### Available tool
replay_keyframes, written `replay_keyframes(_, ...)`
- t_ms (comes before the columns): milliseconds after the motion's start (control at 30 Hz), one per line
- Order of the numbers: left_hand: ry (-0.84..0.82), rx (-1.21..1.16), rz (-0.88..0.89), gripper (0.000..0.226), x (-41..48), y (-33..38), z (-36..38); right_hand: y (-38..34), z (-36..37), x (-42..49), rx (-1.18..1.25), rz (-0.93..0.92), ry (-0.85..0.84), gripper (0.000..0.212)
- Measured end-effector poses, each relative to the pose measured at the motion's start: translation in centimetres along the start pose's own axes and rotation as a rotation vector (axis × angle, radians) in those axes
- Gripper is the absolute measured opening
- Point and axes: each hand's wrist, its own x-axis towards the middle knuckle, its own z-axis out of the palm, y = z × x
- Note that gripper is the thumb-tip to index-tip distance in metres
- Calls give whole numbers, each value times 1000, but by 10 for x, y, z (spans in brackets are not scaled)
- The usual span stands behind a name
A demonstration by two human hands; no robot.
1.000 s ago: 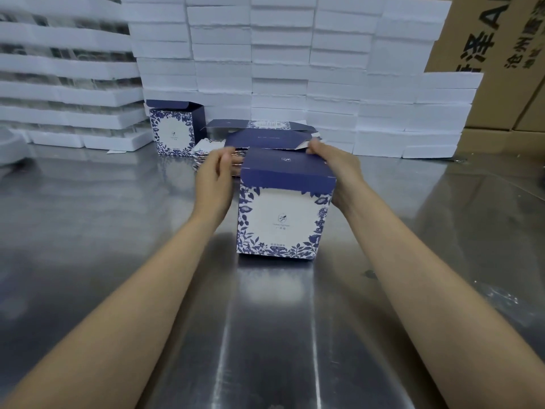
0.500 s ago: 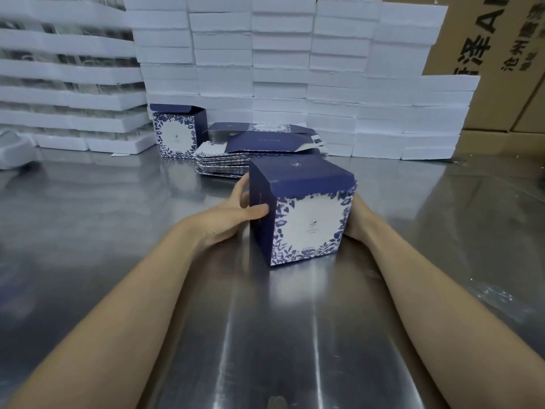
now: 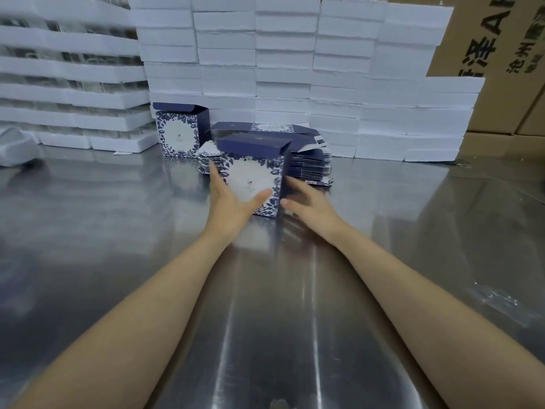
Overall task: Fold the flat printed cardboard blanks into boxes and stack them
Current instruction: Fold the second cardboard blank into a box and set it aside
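Head: cuboid cardboard box (image 3: 253,176), shiny steel table (image 3: 112,231)

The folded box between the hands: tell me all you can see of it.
The folded box is printed cardboard: white front panel with a logo, framed by blue leaves; navy top flap and navy right side. It stands upright on the steel table, in front of the stack of flat blanks. The left hand touches its left edge, thumb on the front; the right hand, blurred, is at its right side.
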Motion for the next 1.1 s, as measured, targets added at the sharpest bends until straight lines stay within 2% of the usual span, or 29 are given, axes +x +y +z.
replay_keyframes(67,162,156,3,141,-1,1,3,-9,19,-3,-65,-48,-78,66)
replay_keyframes(167,363,296,-112,143,3,-1,-2,-21,43,-9,-21,-80,-171,68)
replay_keyframes(300,608,297,-230,139,27,-21,-38,-22,55,-16,-99,-128,-291,57)
replay_keyframes(367,686,272,-287,137,43,-33,-58,-21,54,-16,-138,-131,-288,50)
replay_keyframes(500,602,290,-283,131,78,-55,-77,-22,49,-16,-120,-90,-209,41)
replay_keyframes(867,465,285,-285,119,141,-86,-79,-17,51,-5,-73,-64,-195,33)
replay_keyframes(1033,211,633,-264,82,144,-91,-73,-17,53,-2,-61,-54,-181,30)
replay_keyframes(1100,104,765,-218,75,143,-90,-70,-16,53,-1,-63,-50,-175,30)
